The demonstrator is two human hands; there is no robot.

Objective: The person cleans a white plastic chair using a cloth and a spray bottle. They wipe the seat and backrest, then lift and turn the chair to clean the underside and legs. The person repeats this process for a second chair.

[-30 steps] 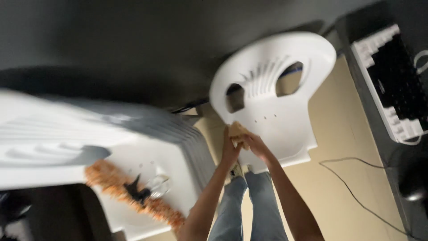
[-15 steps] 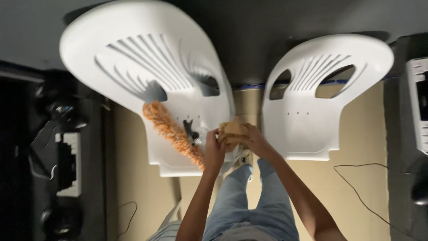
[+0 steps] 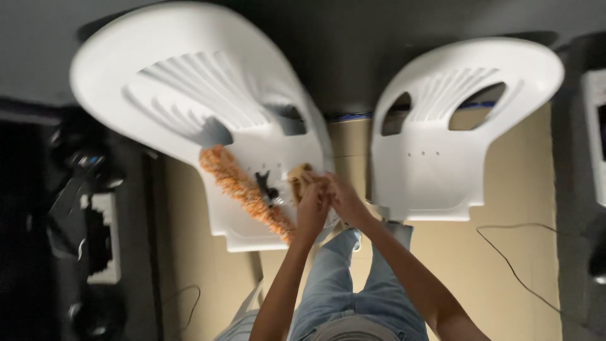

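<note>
Both hands, left point(image 3: 314, 205) and right point(image 3: 344, 201), pinch a small crumpled tan cloth point(image 3: 299, 177) against the moulded white plastic chair seat point(image 3: 252, 151), beside a fluffy orange duster point(image 3: 243, 188) lying diagonally upper-left to lower-right.

A small tan cloth point(image 3: 299, 177), crumpled and soft-edged, sits on the seat of a white plastic chair point(image 3: 189, 107), held at its near edge by the left hand point(image 3: 314, 207) and the right hand point(image 3: 343, 199), which meet just beside it with fingers curled. The cloth is partly hidden by the fingers and blurred, so its folds cannot be made out. It lies just right of a small dark object and an orange fluffy duster point(image 3: 243, 189) that runs diagonally across the same seat.
</note>
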